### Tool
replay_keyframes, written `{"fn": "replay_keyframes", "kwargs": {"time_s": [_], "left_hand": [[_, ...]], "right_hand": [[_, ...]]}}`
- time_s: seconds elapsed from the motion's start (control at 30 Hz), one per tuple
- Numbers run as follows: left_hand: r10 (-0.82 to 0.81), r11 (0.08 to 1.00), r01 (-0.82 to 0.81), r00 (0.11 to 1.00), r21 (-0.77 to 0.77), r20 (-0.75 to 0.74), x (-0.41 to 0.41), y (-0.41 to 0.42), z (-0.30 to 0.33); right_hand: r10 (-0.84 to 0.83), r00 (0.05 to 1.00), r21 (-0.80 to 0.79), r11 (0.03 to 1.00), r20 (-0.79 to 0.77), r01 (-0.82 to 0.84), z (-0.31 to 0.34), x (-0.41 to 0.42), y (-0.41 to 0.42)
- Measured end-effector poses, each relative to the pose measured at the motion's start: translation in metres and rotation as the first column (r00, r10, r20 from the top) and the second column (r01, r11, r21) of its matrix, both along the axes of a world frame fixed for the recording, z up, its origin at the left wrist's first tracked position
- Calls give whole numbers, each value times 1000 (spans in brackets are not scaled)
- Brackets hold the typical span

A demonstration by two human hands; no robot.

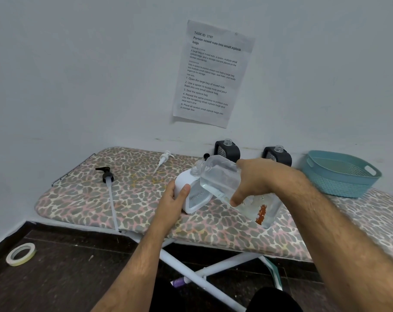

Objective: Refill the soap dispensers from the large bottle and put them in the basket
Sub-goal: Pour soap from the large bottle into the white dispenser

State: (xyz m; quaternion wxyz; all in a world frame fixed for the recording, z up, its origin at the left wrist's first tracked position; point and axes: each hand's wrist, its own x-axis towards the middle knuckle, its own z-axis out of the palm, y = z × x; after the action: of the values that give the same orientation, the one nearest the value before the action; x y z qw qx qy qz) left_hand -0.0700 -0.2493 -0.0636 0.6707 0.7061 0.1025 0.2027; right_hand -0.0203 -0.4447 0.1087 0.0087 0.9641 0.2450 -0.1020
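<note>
Now right hand (pixel 256 181) fingers grip the large bottle (pixel 227 183) (tilted) — left hand (pixel 175 199) fingers clasp the white dispenser (pixel 186 188).

the large bottle (pixel 222 176) hides both necks' meeting; the surface (pixel 132 199) runs off the right edge.

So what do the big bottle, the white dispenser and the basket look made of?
Big bottle: clear, glossy plastic by the look; liquid and the right hand show through it. White dispenser: opaque matte white shell, likely plastic, with a clear window panel; the left hand grips it. Basket: teal moulded plastic, probably, with perforated walls and cut-out handles.
</note>
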Motion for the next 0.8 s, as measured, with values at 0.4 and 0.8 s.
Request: {"fn": "replay_keyframes", "kwargs": {"time_s": [0.4,0.8], "left_hand": [[-10,1000,10,1000,0,6,2,2,-4],[-13,1000,13,1000,-6,1,1,2,-3]], "right_hand": [[2,1000,-8,1000,-1,-2,0,2,0],[-2,1000,-8,1000,-12,2,0,1,1]]}}
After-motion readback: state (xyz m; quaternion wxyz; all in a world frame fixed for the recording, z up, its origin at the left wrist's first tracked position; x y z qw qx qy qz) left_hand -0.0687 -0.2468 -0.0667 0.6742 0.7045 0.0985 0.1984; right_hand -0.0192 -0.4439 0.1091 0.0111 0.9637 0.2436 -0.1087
